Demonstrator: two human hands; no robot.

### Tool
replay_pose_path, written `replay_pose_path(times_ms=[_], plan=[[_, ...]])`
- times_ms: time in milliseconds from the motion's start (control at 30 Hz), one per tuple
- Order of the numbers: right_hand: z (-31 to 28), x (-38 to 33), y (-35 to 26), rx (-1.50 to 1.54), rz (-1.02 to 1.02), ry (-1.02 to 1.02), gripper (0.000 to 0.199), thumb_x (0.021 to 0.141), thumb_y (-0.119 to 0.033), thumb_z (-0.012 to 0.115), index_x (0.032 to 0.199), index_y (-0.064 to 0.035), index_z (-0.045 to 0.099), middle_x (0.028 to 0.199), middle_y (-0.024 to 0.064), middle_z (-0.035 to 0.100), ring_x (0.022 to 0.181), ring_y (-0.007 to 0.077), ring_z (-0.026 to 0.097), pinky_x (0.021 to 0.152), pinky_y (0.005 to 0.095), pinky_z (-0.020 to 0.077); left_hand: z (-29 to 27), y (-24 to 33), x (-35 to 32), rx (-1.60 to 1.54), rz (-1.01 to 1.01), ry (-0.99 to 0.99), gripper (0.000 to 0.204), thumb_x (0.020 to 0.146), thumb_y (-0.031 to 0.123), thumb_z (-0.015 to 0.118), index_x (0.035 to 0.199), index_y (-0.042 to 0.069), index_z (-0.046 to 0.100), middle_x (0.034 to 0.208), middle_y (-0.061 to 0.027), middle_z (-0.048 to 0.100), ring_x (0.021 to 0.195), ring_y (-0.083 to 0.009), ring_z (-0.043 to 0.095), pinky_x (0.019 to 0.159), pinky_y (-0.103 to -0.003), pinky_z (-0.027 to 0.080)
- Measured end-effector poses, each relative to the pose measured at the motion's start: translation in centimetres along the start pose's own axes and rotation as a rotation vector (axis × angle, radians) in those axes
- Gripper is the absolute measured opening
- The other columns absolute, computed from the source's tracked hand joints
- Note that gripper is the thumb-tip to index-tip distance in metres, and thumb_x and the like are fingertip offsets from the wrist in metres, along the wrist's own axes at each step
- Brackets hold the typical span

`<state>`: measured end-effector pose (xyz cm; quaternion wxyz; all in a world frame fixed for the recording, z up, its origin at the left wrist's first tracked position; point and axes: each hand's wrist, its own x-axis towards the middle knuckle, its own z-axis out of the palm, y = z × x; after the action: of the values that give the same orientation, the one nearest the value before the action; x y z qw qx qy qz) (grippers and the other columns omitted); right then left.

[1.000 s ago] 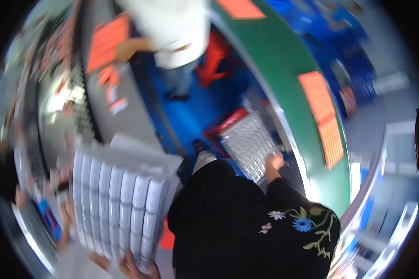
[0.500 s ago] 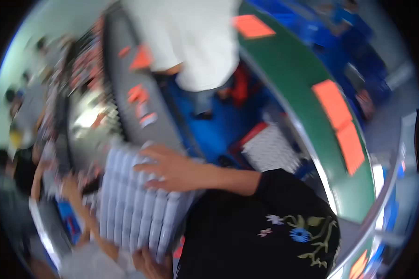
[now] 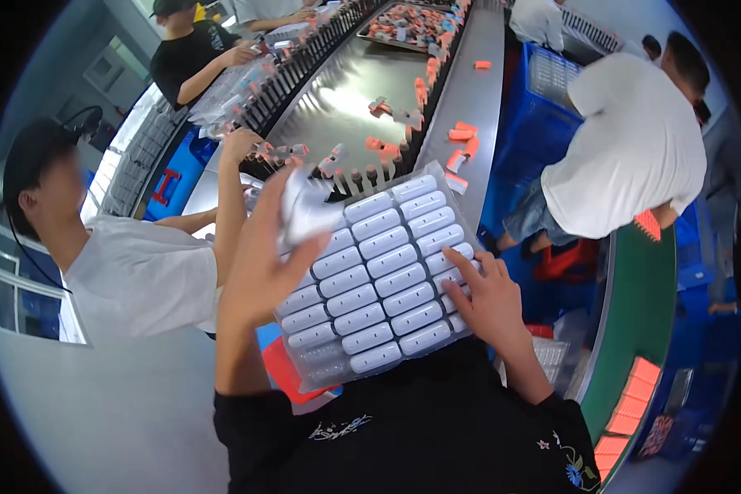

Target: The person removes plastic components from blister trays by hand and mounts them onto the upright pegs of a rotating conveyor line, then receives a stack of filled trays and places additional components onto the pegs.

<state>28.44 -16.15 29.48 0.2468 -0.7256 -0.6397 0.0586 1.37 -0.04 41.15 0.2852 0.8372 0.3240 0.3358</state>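
Note:
In front of me lies a clear plastic tray [image 3: 311, 380] filled with rows of white, round-ended plastic casings [image 3: 403, 291]. A few slots at its lower left corner hold no casing. My left hand [image 3: 259, 255] is raised over the tray's left side, its fingers closed around whitish casings [image 3: 306, 210] smeared by motion; how many, I cannot tell. On the tray's right side rests my right hand [image 3: 492, 303], fingers spread, with thumb and fingertips touching casings near the edge.
Beyond the tray runs a metal worktable [image 3: 321, 123] edged with dark upright pegs and orange-grey parts. Orange pieces [image 3: 461, 144] lie on the grey strip beside it. A person in white [image 3: 156, 263] sits at left; another [image 3: 626, 148] bends near the green bench [image 3: 634, 329] at right.
The view has swung round and sharpened. Earlier the tray stood tilted, with one hand at its top and one below; now it lies flatter, and my left hand is lifted with casings.

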Motion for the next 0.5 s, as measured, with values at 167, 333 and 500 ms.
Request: replay_pose_path(times_ms=[167,333,500], plan=[[0.4,0.3,-1.0,-0.003,-0.062,-0.014,0.049,0.096,-0.036,0.066,0.143,-0.0253,0.060,0.124,0.0180,0.060,0.106,0.0357,0.060,0.083,0.0440,0.0546,5.6,-11.5,11.9,0.273,-0.019,-0.092,0.074,0.096,0.030,0.067,0.154,0.000,0.032,0.131,-0.0293,0.056,0.117,-0.0414,0.061,0.102,-0.044,0.048],[0.2,0.0,-0.4,0.016,-0.044,-0.001,0.051,0.095,-0.034,0.067,0.144,-0.0232,0.060,0.127,0.0195,0.059,0.108,0.0373,0.060,0.085,0.0451,0.0541,9.5,-18.2,18.6,0.911,0.488,-0.342,0.061,0.096,0.027,0.064,0.151,0.017,0.042,0.124,-0.0204,0.059,0.116,-0.0356,0.063,0.095,-0.046,0.053],[0.1,0.3,0.0,0.055,-0.041,-0.015,0.053,0.093,-0.032,0.070,0.143,-0.0202,0.061,0.130,0.0212,0.059,0.111,0.0378,0.060,0.086,0.0449,0.0541,11.3,-21.3,19.2,0.955,0.685,-0.515,0.057,0.094,0.031,0.066,0.146,0.022,0.046,0.119,-0.0164,0.058,0.114,-0.0351,0.063,0.090,-0.045,0.056]])
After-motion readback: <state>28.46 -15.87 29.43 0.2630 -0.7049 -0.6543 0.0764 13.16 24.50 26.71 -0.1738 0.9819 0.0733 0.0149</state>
